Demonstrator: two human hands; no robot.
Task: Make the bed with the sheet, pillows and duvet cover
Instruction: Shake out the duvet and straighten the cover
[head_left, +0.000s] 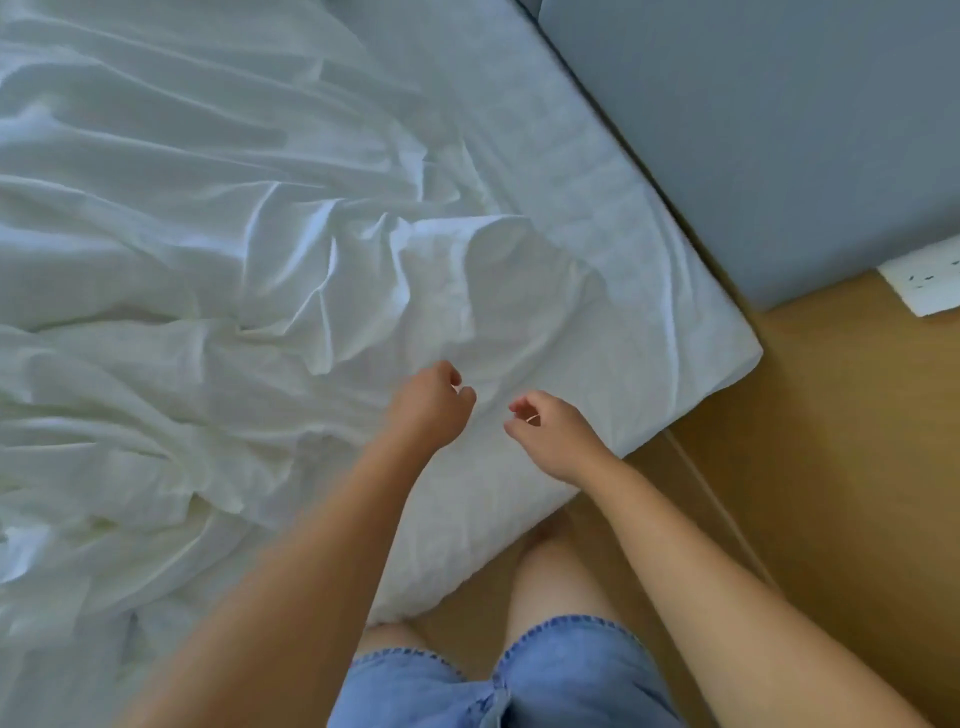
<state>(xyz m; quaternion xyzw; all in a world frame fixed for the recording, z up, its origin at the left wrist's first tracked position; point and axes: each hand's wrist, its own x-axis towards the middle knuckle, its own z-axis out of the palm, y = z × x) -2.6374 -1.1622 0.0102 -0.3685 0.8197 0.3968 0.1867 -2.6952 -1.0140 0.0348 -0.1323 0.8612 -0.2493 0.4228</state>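
A crumpled white sheet (208, 260) lies in folds over the left and middle of the bed. The white mattress (660, 312) shows bare along its right side and at the near corner. My left hand (431, 408) and my right hand (553, 434) hover close together just above that corner, a small gap between them. On both hands the fingers are loosely curled with nothing held in them. The sheet's nearest wrinkled edge lies just beyond and to the left of my hands. No pillows or duvet cover are in view.
A grey padded headboard (779, 130) runs along the mattress's right edge. Wooden floor (841, 467) lies to the right and under my legs, which stand against the bed's corner. A white flat object (924, 280) sits at the right edge.
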